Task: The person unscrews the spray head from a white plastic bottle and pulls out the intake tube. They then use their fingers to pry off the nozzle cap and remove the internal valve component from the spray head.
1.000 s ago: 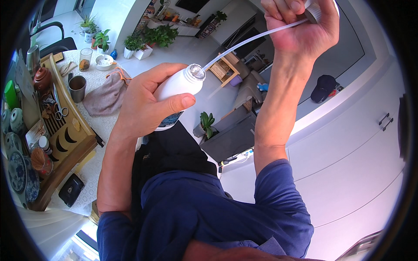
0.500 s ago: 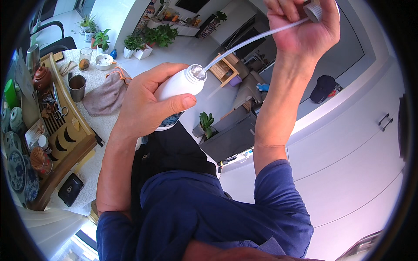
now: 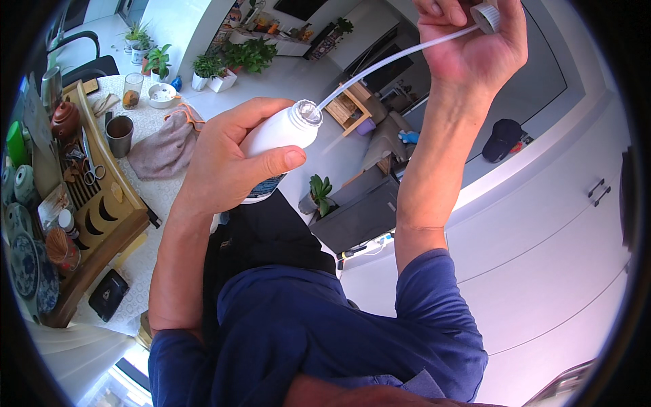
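In the head view, the white bottle [image 3: 274, 136] was tilted in front of the body, to the left of middle. Its long axis ran from lower left to upper right, and its mouth, bearing a silvery foil [image 3: 309, 112], faced up and right. From just beside that rim, a pale, thin strip [image 3: 386, 64] rose in a gentle curve toward a ribbed cap [image 3: 486, 19]; we could not tell whether it touched the bottle.

To the left we saw a table with a patterned white cloth [image 3: 156, 184]. On it stood a wooden tray [image 3: 125, 190] carrying a reddish-brown teapot [image 3: 66, 120] and scissors [image 3: 93, 174]; just beside the tray were a metal cup [image 3: 120, 138] and a crumpled towel [image 3: 163, 149]. Farther off, we made out green plants [image 3: 251, 55] and a wooden shelf [image 3: 347, 112]. On the right, a dark hat [image 3: 503, 140] lay on a ledge above pale cabinets [image 3: 542, 237].

The left hand [image 3: 220, 152] was wrapped around the bottle, thumb across its near side; most of its other fingers were hidden behind. The right hand [image 3: 475, 57], raised near the upper edge, had its fingers curled in, with the cap held beside the thumb; the edge cut off part of them.
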{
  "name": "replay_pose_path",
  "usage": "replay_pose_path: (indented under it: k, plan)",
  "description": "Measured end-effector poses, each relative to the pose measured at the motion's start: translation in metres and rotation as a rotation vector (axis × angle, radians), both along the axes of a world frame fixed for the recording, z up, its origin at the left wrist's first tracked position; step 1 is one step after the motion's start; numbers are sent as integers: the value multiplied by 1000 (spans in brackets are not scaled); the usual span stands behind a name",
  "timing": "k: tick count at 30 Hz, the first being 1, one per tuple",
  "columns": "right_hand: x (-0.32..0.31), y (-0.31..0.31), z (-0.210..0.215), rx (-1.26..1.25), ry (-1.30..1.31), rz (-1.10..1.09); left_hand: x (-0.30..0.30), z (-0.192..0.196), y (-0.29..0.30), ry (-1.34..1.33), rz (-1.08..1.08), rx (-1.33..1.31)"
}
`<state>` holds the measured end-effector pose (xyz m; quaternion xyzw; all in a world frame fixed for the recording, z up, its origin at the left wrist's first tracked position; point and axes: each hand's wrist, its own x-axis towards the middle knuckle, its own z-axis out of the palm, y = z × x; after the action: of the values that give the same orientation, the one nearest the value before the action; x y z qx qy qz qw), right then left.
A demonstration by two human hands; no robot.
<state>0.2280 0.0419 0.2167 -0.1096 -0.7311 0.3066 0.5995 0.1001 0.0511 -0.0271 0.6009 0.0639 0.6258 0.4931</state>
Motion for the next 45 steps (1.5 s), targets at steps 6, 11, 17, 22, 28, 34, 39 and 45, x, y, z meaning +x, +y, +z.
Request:
replay_pose_path:
  k: [6, 11, 17, 22, 28, 34, 39, 45]
  plan:
    - [10, 11, 5, -18, 0, 99, 0, 1, -1, -8, -7, 5]
    - [16, 12, 8, -46, -68, 122, -1, 2, -2, -7, -7, -9]
    - [-1, 4, 1, -94, 6, 108, -1, 1, -1, 4, 5, -15]
    - [-5, -2, 0, -38, 100, -94, -1, 1, -1, -2, -8, -18]
    - [4, 13, -6, 7, -76, 109, -1, 0, 0, 8, 2, -19]
    - [15, 12, -2, -50, -143, 177, 4, -2, 3, -33, 34, -27]
    - [-3, 15, -18, -152, 265, -101, 4, -5, 4, 8, 53, -75]
    - [6, 9, -20, -158, 122, -14, 7, -6, 8, 35, 61, -68]
